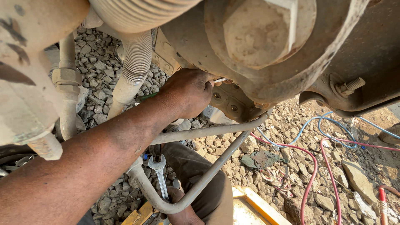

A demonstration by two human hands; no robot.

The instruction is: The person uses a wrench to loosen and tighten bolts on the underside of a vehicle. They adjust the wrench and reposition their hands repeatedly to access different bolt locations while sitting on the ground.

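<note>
Spanner at the housing

Spanner [220, 80] pinched in left hand [187, 92], only its thin bright tip showing past the fingers, up against the underside of rusty housing [266, 83], just above bolted plate [227, 104]. Left arm stretched in from lower left, crossing bent pipe [208, 171]. Right hand [181, 210] low in frame, curled round a second wrench [159, 175] held upright beside the pipe. Ribbed hose [135, 62] behind the arm. Red hose [312, 175] and blue hose [329, 129] lying on gravel [104, 66]
</note>
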